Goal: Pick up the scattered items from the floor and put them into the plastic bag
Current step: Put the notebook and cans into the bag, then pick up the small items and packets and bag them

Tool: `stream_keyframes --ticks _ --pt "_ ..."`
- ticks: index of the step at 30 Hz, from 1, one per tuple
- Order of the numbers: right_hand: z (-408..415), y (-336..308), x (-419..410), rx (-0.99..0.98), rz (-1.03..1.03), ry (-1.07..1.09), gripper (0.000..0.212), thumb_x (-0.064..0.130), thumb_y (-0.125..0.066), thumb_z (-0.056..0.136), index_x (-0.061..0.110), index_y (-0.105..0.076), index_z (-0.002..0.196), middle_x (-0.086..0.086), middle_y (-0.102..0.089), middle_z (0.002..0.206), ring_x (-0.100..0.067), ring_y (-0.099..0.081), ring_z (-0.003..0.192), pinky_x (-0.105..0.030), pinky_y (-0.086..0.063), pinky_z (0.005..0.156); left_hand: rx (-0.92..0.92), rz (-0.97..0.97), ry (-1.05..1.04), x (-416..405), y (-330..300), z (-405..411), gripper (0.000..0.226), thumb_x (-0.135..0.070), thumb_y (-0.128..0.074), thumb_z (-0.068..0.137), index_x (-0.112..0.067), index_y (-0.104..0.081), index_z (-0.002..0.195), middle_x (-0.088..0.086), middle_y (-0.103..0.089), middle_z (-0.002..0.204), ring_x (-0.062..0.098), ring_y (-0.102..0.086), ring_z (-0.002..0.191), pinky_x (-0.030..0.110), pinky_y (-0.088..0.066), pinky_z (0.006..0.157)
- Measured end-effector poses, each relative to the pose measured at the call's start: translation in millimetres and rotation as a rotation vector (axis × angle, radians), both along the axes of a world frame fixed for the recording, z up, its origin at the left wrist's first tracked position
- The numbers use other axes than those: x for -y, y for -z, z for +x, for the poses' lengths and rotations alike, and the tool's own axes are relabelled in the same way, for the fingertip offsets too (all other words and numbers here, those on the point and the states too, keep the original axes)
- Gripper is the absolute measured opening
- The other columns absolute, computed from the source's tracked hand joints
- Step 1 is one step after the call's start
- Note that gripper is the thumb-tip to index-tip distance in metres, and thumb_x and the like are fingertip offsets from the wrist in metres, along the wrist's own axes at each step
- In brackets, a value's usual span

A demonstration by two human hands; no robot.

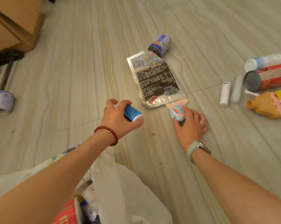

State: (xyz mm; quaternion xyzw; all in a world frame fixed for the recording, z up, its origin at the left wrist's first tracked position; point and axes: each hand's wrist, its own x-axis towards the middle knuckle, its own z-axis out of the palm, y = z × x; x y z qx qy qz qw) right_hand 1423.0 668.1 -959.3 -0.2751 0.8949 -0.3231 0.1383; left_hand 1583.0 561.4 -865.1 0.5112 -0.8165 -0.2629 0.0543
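Step in hand, as judged: lifting a flat item off the pale wood-grain floor (201, 38) while the other hand carries a bottle toward the crumpled white plastic bag (123, 188), which lies open at 6 o'clock between the forearms with items already inside. To do it well, slide the flat piece clear of the pouch, pry up one edge, then pinch; a flat press alone will not raise it.

The large silver foil pouch with black printed panel (156, 78) lies at 12 o'clock from the right hand, its near edge overlapping the flat piece. A blue-and-white tin can (160, 44) lies on its side at the pouch's far end.

The left hand (117, 120) is clenched around a small blue-labelled white bottle (132, 113), held off the floor at 9 o'clock from the right hand.

The right hand (190, 126) is spread flat, not gripping; its fingers (178, 122) press on a small colourful pastel sticker card (177, 111), which sits at the fingertips at 11 o'clock, touching them.

Further items remain at 3 o'clock, well apart.
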Motion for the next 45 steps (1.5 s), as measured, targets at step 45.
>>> stream_keyframes --ticks 45 --pt "-52 -139 -114 -0.074 0.332 -0.37 0.041 0.015 -0.048 0.088 0.009 -0.044 0.129 -0.015 -0.045 0.136 -0.032 -0.04 0.125 -0.037 -0.034 0.105 0.063 -0.086 0.3 -107 -64 -8 0.044 -0.029 -0.044 0.091 -0.019 -0.037 0.134 0.004 -0.039 0.139 0.023 -0.036 0.129 0.04 -0.03 0.104"
